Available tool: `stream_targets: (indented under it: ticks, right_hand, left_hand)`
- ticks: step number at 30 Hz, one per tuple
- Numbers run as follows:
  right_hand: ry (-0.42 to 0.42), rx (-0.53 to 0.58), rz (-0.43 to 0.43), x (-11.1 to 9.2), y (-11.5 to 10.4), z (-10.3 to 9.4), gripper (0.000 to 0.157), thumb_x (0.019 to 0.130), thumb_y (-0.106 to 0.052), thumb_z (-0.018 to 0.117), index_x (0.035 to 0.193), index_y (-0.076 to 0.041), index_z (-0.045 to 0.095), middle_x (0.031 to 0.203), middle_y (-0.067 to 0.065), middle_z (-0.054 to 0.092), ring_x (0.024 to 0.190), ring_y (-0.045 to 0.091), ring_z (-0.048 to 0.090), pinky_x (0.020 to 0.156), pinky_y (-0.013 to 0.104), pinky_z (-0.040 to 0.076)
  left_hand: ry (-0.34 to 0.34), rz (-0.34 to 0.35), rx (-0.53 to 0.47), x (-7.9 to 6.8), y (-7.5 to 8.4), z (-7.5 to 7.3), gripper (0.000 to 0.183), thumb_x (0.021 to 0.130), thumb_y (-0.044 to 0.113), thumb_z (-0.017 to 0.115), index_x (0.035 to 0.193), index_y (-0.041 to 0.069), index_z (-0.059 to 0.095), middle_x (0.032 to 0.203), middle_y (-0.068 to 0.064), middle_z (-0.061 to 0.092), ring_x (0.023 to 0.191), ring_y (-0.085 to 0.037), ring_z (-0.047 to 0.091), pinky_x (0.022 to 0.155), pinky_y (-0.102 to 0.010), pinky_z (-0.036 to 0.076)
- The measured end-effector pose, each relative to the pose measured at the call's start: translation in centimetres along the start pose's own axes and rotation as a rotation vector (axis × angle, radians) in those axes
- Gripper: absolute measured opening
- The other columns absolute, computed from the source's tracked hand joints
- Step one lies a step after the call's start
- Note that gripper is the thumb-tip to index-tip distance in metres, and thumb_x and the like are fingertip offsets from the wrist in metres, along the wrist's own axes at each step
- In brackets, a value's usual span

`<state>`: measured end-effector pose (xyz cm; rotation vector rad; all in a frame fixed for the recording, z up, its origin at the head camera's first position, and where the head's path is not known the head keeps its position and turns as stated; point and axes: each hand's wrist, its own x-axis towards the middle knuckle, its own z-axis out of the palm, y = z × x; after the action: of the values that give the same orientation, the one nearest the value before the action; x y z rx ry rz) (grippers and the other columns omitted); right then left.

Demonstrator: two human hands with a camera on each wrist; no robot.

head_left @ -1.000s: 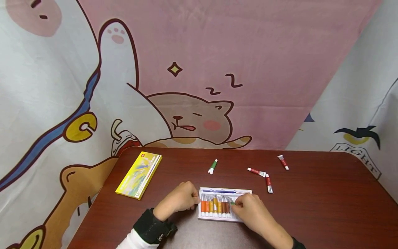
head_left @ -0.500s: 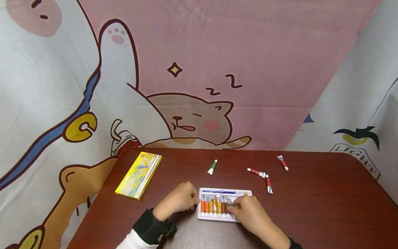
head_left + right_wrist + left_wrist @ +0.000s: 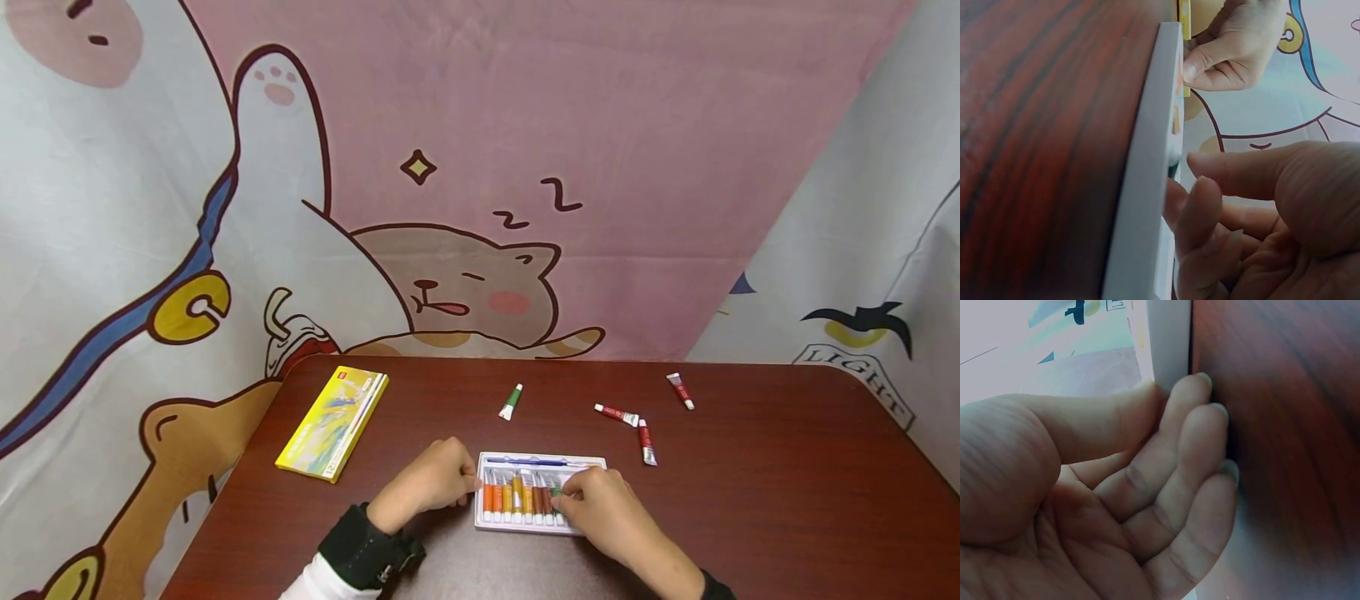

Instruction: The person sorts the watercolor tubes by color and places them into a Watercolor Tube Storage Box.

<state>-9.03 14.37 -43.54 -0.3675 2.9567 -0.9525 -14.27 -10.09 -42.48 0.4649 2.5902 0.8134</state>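
Note:
A white plastic tray [image 3: 525,528] on the table holds a row of paint tubes [image 3: 517,498] in orange, ochre and brown, with a blue-handled paintbrush [image 3: 528,462] along its far side. My left hand [image 3: 442,475] grips the tray's left end, thumb on the rim and fingers curled along the side, as the left wrist view shows. At the row's right end, a green paint tube [image 3: 556,492] sits beside the brown ones. My right hand [image 3: 606,504] has thumb and forefinger around this tube; the hand covers the tray's right part.
Beyond the tray lies another green paint tube [image 3: 511,402]. Farther right are three red tubes, one red tube [image 3: 680,391] near the back edge. A yellow paint box [image 3: 333,423] lies at the left. A cartoon-printed cloth [image 3: 637,167] hangs behind the table.
My right hand has shifted slightly left with the green tube, which now lies in line with the row beside the brown tubes. The left hand keeps its place at the tray.

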Motion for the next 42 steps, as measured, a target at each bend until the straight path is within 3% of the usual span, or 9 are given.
stream_targets:
  ticks: [9, 26, 42]
  right_hand:
    - [-0.058, 0.025, 0.031, -0.06, -0.01, -0.39, 0.026, 0.074, -0.018, 0.076, 0.055, -0.022, 0.059, 0.051, -0.014, 0.049, 0.050, 0.004, 0.042, 0.047, 0.027, 0.039]
    - [0.001, -0.039, -0.007, -0.25, 0.12, 0.38, 0.035, 0.072, -0.017, 0.078, 0.050, -0.024, 0.052, 0.050, -0.016, 0.045, 0.048, 0.003, 0.040, 0.046, 0.025, 0.037]
    - [-0.027, -0.017, 0.008, -0.29, 0.15, 0.49, 0.033, 0.072, -0.014, 0.077, 0.052, -0.023, 0.053, 0.050, -0.015, 0.045, 0.048, 0.003, 0.039, 0.045, 0.025, 0.036]
  left_hand:
    - [0.008, -0.001, -0.004, -0.03, -0.07, -0.06, 0.028, 0.085, 0.014, 0.068, 0.057, 0.016, 0.064, 0.046, 0.001, 0.056, 0.041, -0.011, 0.048, 0.039, -0.024, 0.035]
    - [0.004, -0.003, -0.002, 0.04, -0.13, 0.02, 0.029, 0.085, 0.015, 0.068, 0.057, 0.015, 0.064, 0.046, 0.001, 0.057, 0.041, -0.011, 0.049, 0.039, -0.024, 0.036]
    - [0.005, -0.008, -0.006, 0.08, -0.13, 0.21, 0.029, 0.085, 0.014, 0.068, 0.057, 0.015, 0.064, 0.045, 0.002, 0.056, 0.041, -0.011, 0.049, 0.040, -0.024, 0.036]
